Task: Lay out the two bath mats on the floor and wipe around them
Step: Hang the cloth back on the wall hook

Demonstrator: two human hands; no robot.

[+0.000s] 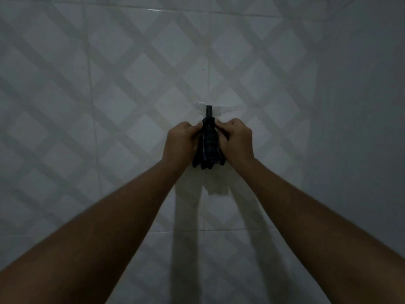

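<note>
Two hands are gripping a dark cloth [209, 150] that is hanging from a hook [209, 110] on the tiled wall [109, 84]. The left hand [180, 142] is pinching its left edge and the right hand [237, 140] its right edge, both near the top.

cam: single head-worn wide-angle view | facing: head-on to tiled wall [109, 84], close enough that outstretched arms reach it | framing: wall hook [209, 109] just above frame middle, dark cloth [209, 148] directly below hook | left hand [180, 141] just lower-left of hook, right hand [237, 139] just lower-right | side wall [361, 106] well right of hook
</note>
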